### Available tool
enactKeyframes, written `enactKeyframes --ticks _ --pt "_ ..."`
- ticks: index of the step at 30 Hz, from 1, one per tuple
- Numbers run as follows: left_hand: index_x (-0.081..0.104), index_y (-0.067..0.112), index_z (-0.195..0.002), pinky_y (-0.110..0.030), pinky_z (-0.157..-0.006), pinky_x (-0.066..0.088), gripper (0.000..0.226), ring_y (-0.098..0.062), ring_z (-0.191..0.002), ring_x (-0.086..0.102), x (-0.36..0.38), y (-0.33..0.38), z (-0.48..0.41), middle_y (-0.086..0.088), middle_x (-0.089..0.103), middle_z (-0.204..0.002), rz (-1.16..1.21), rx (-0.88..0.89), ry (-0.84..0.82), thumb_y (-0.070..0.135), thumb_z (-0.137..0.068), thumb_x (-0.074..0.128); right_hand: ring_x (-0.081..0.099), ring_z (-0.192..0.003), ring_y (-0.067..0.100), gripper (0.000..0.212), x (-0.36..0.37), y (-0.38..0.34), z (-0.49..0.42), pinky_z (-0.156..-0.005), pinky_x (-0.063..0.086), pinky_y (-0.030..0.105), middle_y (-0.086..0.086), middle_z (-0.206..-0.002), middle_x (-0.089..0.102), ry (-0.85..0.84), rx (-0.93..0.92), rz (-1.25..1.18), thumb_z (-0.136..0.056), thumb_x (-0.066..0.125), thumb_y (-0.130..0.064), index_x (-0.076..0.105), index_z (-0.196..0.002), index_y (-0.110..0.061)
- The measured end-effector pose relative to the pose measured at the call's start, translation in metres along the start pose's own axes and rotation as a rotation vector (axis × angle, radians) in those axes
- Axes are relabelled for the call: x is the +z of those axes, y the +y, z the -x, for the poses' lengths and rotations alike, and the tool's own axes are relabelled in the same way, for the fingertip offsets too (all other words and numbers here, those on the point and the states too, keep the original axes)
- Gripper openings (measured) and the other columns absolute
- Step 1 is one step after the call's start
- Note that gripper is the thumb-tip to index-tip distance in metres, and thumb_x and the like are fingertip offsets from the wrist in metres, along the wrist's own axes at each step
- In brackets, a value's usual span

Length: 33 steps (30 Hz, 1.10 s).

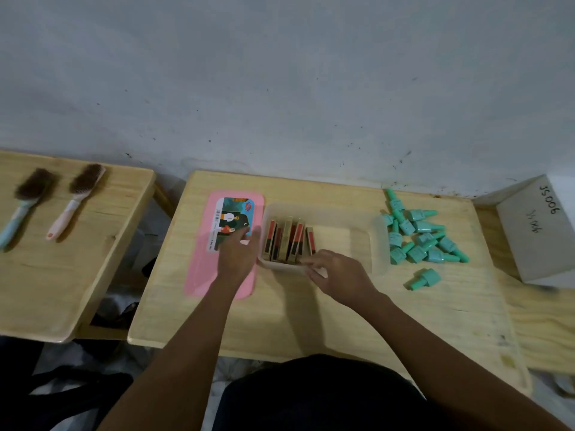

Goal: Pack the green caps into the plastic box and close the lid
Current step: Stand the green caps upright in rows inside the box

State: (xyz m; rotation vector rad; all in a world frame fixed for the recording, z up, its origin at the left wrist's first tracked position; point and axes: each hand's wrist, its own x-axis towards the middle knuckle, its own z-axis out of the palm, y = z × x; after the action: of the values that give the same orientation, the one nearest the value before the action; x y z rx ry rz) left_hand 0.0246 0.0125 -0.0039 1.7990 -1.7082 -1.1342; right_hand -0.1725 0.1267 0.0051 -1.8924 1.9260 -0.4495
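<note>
A clear plastic box (pixel 378 241) stands open on the middle wooden table, with several red-and-tan flat packs upright in its left half. Its pink lid (pixel 199 269) lies flat to the left, label up. A pile of green caps (pixel 417 236) lies right of the box, and one green cap (pixel 424 279) lies apart in front of the pile. My left hand (pixel 238 255) rests on the lid by the box's left wall, fingers spread. My right hand (pixel 337 273) is at the box's near rim, fingers curled on the rim; what they pinch is unclear.
A second wooden table (pixel 46 275) at the left carries two brushes (pixel 59 200). A grey cardboard box (pixel 538 231) marked JS006 sits at the far right. A grey wall runs behind the tables. A gap separates the left table from the middle one.
</note>
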Motion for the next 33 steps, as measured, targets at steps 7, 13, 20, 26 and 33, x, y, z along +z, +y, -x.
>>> enactKeyframes --ticks 7,13,20,26,33 --pt "0.069 0.001 -0.092 -0.011 -0.055 0.037 0.025 -0.015 -0.066 0.056 0.017 0.02 0.009 -0.01 0.063 -0.079 -0.087 0.103 0.07 0.012 -0.097 0.047 0.064 -0.092 0.008 0.021 -0.018 0.034 0.034 -0.074 0.053 0.029 -0.012 -0.101 0.07 0.106 0.088 -0.008 -0.091 0.061 -0.034 0.072 -0.108 -0.03" --pt "0.058 0.008 -0.126 -0.042 -0.089 0.047 0.036 -0.031 -0.119 0.05 0.038 0.049 0.021 -0.016 0.056 -0.127 -0.224 0.232 0.25 0.023 -0.093 0.052 0.065 -0.086 0.015 0.019 -0.039 0.08 0.071 -0.072 0.05 0.029 -0.003 -0.094 0.071 0.563 0.288 0.017 -0.085 0.069 -0.019 0.073 -0.103 -0.021" --pt "0.069 0.016 -0.109 -0.031 -0.07 0.054 0.025 -0.016 -0.08 0.063 0.124 0.128 0.056 0.0 0.068 -0.097 -0.155 0.777 -0.147 0.024 -0.093 0.052 0.06 -0.107 0.021 0.036 -0.048 0.157 0.117 -0.085 0.05 0.036 0.003 -0.121 0.06 0.402 0.926 -0.183 -0.09 0.061 -0.037 0.059 -0.125 -0.03" --pt "0.042 0.011 -0.142 -0.031 -0.106 0.037 0.052 -0.027 -0.131 0.045 0.213 0.167 0.081 -0.013 0.042 -0.144 -0.375 0.524 -0.599 0.025 -0.093 0.053 0.053 -0.115 0.026 0.071 -0.051 0.179 0.113 -0.091 0.049 0.043 0.005 -0.125 0.051 0.113 0.913 -0.181 -0.078 0.067 -0.055 0.04 -0.14 -0.035" --pt "0.03 0.008 -0.145 -0.042 -0.105 0.04 0.065 -0.035 -0.131 0.038 0.262 0.177 0.082 -0.014 0.023 -0.149 -0.653 0.249 -0.562 0.013 -0.087 0.058 0.051 -0.105 0.018 0.057 -0.049 0.197 0.106 -0.074 0.053 0.036 0.002 -0.121 0.048 0.013 0.625 0.004 -0.079 0.065 -0.051 0.05 -0.131 -0.035"
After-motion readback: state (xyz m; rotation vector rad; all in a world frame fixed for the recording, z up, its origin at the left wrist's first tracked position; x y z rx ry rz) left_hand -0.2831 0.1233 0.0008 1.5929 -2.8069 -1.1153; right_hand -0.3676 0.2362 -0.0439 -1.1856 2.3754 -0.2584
